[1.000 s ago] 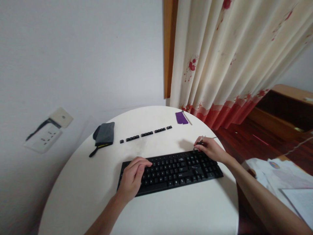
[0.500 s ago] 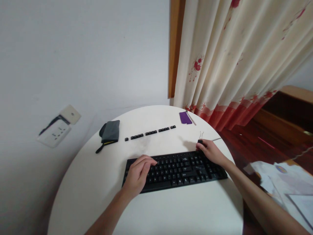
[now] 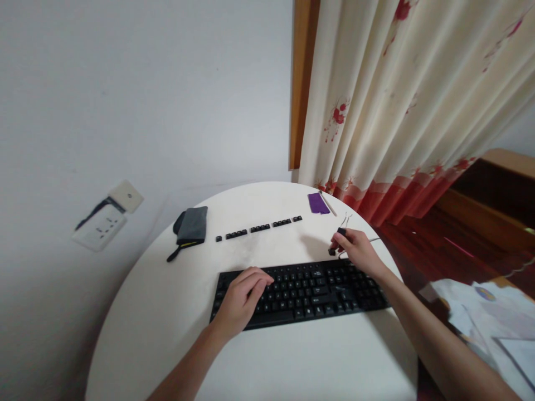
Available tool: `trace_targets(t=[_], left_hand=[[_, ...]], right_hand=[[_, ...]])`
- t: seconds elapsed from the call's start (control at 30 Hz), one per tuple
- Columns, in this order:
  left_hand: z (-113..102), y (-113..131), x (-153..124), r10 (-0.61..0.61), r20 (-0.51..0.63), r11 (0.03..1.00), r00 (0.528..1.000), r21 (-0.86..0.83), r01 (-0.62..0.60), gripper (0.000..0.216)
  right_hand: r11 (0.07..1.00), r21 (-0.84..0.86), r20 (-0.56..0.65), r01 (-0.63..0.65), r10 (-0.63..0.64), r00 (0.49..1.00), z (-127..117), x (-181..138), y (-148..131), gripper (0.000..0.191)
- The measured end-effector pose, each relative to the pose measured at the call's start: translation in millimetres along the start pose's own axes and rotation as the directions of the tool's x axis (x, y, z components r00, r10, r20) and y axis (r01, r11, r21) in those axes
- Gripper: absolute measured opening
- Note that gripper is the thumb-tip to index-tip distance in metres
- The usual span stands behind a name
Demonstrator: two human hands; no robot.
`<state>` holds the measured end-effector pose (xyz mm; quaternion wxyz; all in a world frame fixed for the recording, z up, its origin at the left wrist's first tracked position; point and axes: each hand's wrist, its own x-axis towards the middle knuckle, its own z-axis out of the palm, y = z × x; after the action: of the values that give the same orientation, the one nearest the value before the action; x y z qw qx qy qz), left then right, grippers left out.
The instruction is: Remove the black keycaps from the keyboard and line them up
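My left hand (image 3: 240, 303) rests on the left side of a black keyboard (image 3: 307, 317), fingers stretched out over its keys and nothing held. Above the keyboard's top right, my right hand (image 3: 355, 250) is closed around what looks like a wire keycap puller. Its black handle (image 3: 341, 231) shows above the fingers, with thin wire prongs (image 3: 346, 218) sticking up. A small black keycap (image 3: 331, 252) shows at the lower fingertips; whether the fingers or the wire hold it I cannot tell. Beyond the keyboard, several black keycaps (image 3: 260, 228) lie in a line of short groups.
The round white table (image 3: 317, 362) carries a grey pouch (image 3: 193, 224) at its left, and a purple cloth (image 3: 318, 203) beside a thin stick (image 3: 328, 203) at the back right. A wall socket (image 3: 100, 227) is left, curtains (image 3: 376, 111) and papers (image 3: 489, 317) right.
My right hand has lifted slightly up off the keyboard's top right, and a keycap now shows at its fingertips. My left hand stays in place on the keyboard.
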<state>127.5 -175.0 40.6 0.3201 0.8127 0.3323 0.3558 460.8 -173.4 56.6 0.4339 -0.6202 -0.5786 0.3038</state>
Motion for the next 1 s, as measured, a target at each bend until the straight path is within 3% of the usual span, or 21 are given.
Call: trace_targets(t=[0.13,0.23,0.4,0.77,1.0], left_hand=[[2,2,0,-0.023,-0.027,1.000,0.999,0.014,0.024,0.012],[3,4,-1,-0.038,-0.064,0.999,0.997,0.007,0.039,0.020],[3,5,-2,-0.050,-0.107,0.998,0.993,0.038,0.055,0.023],[8,4,-3,-0.090,-0.096,0.996,0.991,0.010,0.092,0.017],[6,2,2,-0.152,-0.017,0.987,0.988,-0.052,0.151,0.010]], right_hand=[[0.986,0.135,0.028,0.101,-0.106,0.994,39,-10,-44,0.031],[0.968,0.178,0.097,0.175,-0.195,0.976,78,-23,-67,0.029],[0.954,0.190,0.102,0.233,-0.255,0.962,119,-40,-75,0.029],[0.975,0.193,0.177,0.110,-0.145,0.973,123,-54,-59,0.032],[0.970,0.150,0.239,0.192,-0.224,0.945,119,-57,-59,0.027]])
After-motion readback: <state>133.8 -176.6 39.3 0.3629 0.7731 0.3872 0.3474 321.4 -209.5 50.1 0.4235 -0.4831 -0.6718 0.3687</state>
